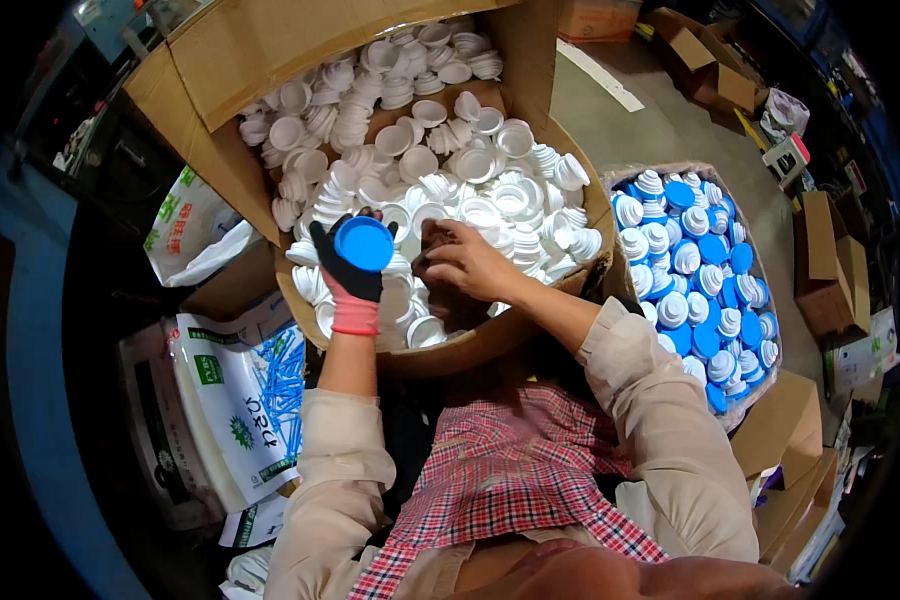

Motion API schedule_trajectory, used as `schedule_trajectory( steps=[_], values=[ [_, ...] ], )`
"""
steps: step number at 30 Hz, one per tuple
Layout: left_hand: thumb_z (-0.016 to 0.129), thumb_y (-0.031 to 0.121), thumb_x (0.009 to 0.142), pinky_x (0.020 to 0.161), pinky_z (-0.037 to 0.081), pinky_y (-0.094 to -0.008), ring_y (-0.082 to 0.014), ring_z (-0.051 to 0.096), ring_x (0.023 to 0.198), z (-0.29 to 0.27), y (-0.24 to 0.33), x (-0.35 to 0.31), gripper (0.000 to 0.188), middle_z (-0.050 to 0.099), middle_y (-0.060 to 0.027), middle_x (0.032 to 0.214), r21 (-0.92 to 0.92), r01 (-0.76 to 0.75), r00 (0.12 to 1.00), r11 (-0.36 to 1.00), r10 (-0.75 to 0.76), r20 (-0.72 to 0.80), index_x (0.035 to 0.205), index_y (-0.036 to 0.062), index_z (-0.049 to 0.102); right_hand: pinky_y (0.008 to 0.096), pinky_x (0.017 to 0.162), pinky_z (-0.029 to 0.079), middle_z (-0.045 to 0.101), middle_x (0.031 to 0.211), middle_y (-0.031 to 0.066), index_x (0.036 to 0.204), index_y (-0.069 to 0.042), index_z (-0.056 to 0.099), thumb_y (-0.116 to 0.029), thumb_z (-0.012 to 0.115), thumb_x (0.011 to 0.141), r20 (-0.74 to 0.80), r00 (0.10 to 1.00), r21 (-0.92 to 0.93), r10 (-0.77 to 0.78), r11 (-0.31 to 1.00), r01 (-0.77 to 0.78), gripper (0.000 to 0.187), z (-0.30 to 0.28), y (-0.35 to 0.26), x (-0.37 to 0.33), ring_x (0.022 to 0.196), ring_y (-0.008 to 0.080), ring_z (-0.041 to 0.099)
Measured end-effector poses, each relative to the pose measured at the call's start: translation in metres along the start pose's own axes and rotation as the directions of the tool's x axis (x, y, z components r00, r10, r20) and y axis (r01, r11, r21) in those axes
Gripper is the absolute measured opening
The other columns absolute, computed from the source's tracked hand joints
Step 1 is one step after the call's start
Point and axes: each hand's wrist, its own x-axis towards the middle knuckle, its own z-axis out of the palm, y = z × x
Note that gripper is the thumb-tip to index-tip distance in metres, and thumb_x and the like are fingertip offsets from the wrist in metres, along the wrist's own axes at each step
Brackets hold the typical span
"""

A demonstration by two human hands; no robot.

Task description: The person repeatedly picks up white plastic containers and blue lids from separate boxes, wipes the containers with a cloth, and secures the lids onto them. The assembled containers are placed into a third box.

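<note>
Many joined blue-and-white pieces (686, 258) look done at frame right; many loose white pieces (475, 165) seem left at upper centre. Gloved left hand (358, 284) grips 1 blue cap (364, 244) left of centre — bare right hand (478, 262) is half-curled, its grip I cannot tell.

White printed bag (188, 240) left of grip (348, 272), blue strips (282, 385) lower left. Open brown carton (826, 285) far right.

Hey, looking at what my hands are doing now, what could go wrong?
The blue round cap in your gloved left hand could slip and drop among the loose white ridged pieces.

Your right sleeve is near the heaped blue-and-white caps; a swinging elbow might knock some loose.
</note>
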Motion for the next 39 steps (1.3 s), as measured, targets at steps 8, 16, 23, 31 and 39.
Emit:
schedule_trajectory(
  steps=[8,16,23,31,39],
  values=[
    [0.053,0.055,0.089,0.102,0.032,-0.0685,-0.0513,0.039,0.126,0.001,0.013,-0.002,0.065,0.045,-0.0285,0.133,-0.305,0.442,0.893,0.844,-0.383,0.235,0.123,0.0003,0.047,0.0462,0.090,0.045,0.056,0.112,0.0226,0.106,-0.009,0.066,-0.035,0.075,0.076,0.099,0.771,-0.412,0.629,0.731,-0.544,0.041,-0.018,0.069,0.009,0.104,0.0411,0.053],
    [0.040,0.069,0.088,0.099,0.039,-0.0634,-0.0486,0.045,0.124,0.003,0.022,-0.005,0.082,0.048,-0.0288,0.131,-0.236,0.527,0.803,0.816,-0.388,0.452,0.131,-0.0016,0.044,0.0390,0.086,0.050,0.061,0.113,0.0180,0.096,-0.005,0.065,-0.017,0.069,0.083,0.157,0.926,-0.048,0.344,0.939,-0.341,0.018,-0.049,0.043,0.026,0.103,0.0336,0.059],
    [0.035,0.068,0.091,0.100,0.040,-0.0613,-0.0478,0.043,0.125,0.020,0.009,-0.017,0.085,0.045,-0.0305,0.134,-0.235,0.565,0.787,0.791,-0.431,0.442,0.137,-0.0028,0.038,0.0268,0.082,0.050,0.056,0.120,0.0009,0.115,-0.006,0.059,-0.012,0.057,0.094,0.371,0.870,0.727,0.324,0.481,-0.490,0.022,-0.074,-0.003,0.020,0.100,0.0116,0.055],
    [0.033,0.063,0.095,0.100,0.041,-0.0576,-0.0464,0.047,0.123,0.032,-0.007,-0.017,0.077,0.050,-0.0312,0.128,-0.137,0.462,0.811,0.877,-0.354,0.466,0.133,-0.0037,0.041,0.0293,0.087,0.045,0.046,0.129,0.0046,0.128,-0.015,0.046,-0.015,0.072,0.082,0.319,0.854,0.815,0.411,0.342,-0.469,0.053,-0.055,-0.012,0.010,0.112,0.0185,0.049],
    [0.036,0.056,0.097,0.097,0.047,-0.0525,-0.0476,0.055,0.111,0.036,-0.005,-0.012,0.067,0.054,-0.0315,0.121,-0.039,0.379,0.858,0.924,-0.336,0.390,0.125,-0.0041,0.047,0.0400,0.104,0.039,0.046,0.136,0.0118,0.135,-0.008,0.042,-0.007,0.069,0.068,0.081,0.976,0.324,0.203,0.921,-0.218,0.072,-0.091,-0.023,0.006,0.122,0.0294,0.048]
  ],
)
